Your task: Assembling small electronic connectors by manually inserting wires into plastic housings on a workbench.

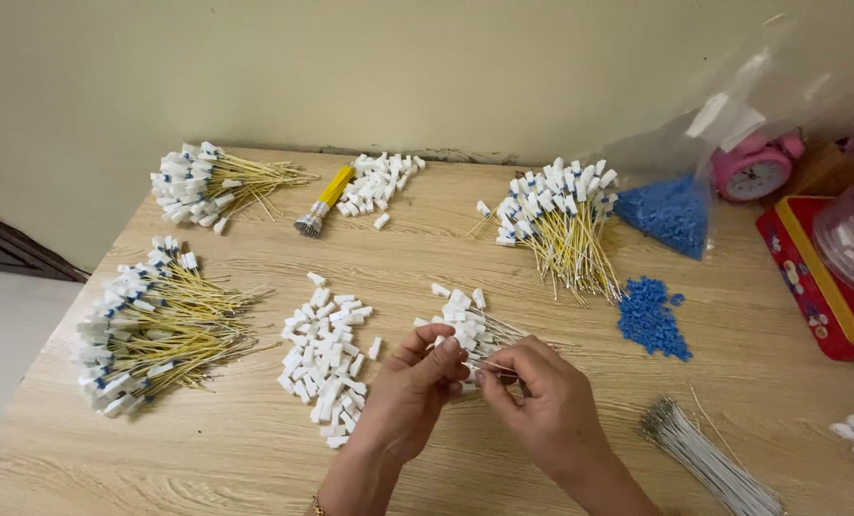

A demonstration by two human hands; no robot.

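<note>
Over the middle of a wooden table [255, 459], my left hand [413, 387] pinches a small white plastic cap between thumb and fingers. My right hand [542, 401] holds a thin wire by its end, right against that cap. Just behind my fingers lies a small bunch of wires with white caps [475, 325]. A pile of loose white caps [327, 358] sits to the left of my left hand.
Bundles of yellow wires with white caps lie at the left [150, 330], back left [207, 182] and back middle [556, 215]. Loose blue pieces [651, 320], a clear bag of blue pieces [671, 210], white wires [709, 459], a pink clock [752, 167] and a red box [814, 277] are on the right.
</note>
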